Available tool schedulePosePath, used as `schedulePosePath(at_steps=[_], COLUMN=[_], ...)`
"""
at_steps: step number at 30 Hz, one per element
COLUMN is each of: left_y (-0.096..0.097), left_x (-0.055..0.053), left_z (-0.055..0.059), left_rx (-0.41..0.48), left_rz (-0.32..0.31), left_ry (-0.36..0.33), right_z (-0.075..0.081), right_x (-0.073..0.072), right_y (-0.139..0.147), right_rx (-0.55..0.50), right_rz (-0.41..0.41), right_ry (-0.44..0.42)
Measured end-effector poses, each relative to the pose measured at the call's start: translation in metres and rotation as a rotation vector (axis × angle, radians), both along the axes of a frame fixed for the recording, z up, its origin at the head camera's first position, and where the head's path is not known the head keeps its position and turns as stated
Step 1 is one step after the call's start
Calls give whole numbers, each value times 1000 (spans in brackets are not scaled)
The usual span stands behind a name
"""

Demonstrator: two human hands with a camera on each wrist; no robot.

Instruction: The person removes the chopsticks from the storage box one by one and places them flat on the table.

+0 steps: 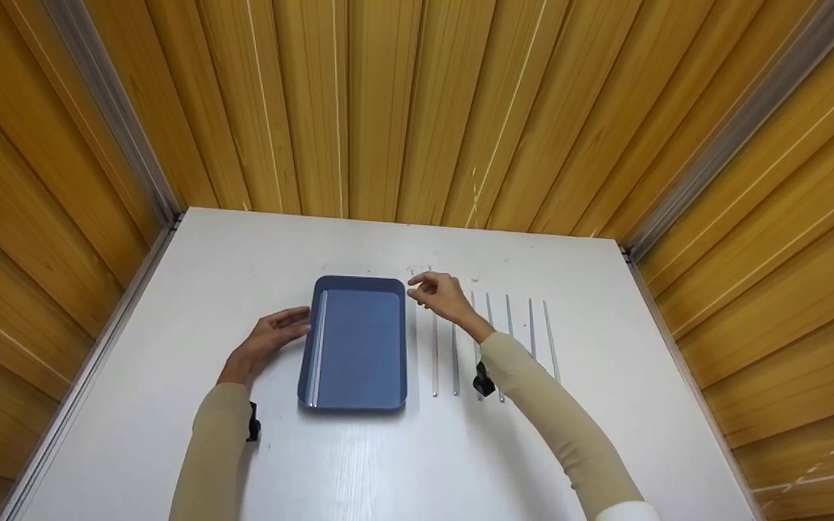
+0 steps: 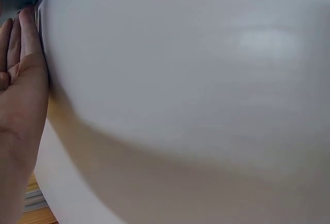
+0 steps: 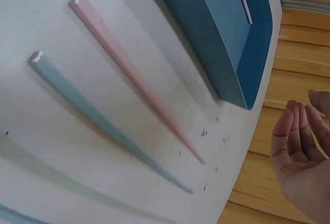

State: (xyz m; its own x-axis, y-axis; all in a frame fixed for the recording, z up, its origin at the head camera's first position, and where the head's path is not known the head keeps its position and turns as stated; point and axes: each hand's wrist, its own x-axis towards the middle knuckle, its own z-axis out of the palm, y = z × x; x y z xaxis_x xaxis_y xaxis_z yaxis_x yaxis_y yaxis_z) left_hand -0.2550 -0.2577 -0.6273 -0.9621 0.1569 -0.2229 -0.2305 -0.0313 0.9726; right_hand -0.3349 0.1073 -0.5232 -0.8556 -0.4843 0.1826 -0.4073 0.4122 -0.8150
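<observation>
A blue tray (image 1: 363,347) lies on the white table, with a pale chopstick (image 1: 319,347) lengthwise along its left inner side. My left hand (image 1: 268,336) rests against the tray's left wall with fingers extended; in the left wrist view its fingertips are right at that wall. Over the tray's far right corner hovers my right hand (image 1: 442,295), fingers slightly bent, thumb apart from them, nothing between. Beside the tray, a pink chopstick (image 3: 136,85) and a light blue chopstick (image 3: 103,121) lie parallel, followed by a pale green chopstick (image 3: 77,185).
Several more chopsticks (image 1: 549,336) lie in a row further right, partly hidden under my right forearm. Small dark marks (image 3: 203,132) dot the white table (image 1: 344,463) near its far edge. Wood-patterned panels (image 1: 381,108) stand behind and at both sides.
</observation>
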Motion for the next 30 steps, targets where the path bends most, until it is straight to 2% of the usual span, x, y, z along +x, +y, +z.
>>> schedulePosePath(at_steps=[6, 13, 17, 23, 26, 30], left_y=[0, -6, -8, -9, -8, -7], left_x=[1, 6, 8, 9, 9, 11], left_z=[1, 2, 0, 1, 2, 3], left_rx=[-8, -14, -36, -53, -57, -54], left_rz=[4, -7, -9, 1, 0, -11], left_ry=[-10, -7, -2, -17, -8, 7], right_z=[-7, -21, -35, -54, -59, -63], right_x=[6, 19, 28, 42, 48, 56], right_y=[-38, -77, -97, -123, -132, -143], right_rx=[41, 96, 103, 66, 83, 123], right_rz=[55, 139, 130, 132, 125, 69], right_ry=[-32, -59, -84, -245, -235, -182])
